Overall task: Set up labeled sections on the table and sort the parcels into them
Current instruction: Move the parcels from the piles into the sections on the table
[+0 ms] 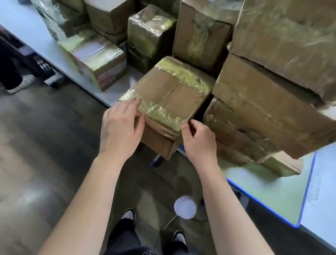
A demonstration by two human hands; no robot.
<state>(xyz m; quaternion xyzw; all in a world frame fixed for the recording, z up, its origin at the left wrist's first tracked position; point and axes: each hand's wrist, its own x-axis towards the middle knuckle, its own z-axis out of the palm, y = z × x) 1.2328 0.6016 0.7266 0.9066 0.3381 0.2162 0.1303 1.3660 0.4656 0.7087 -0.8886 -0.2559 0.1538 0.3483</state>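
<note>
A brown cardboard parcel [170, 94] bound with yellowish tape sits at the near edge of the pale table [19, 18], its front overhanging the edge. My left hand [121, 126] lies on its near left corner, fingers spread over the tape. My right hand [200, 140] pinches its near right corner with curled fingers. Both hands touch this parcel; its underside is hidden.
Many taped cardboard boxes crowd the table: a tall stack [282, 81] right of the parcel, a labeled box [99, 66] to its left, smaller boxes [111, 9] behind. A green mat with blue edging [276, 192] covers the table at right. Another person's legs [1, 64] stand at left.
</note>
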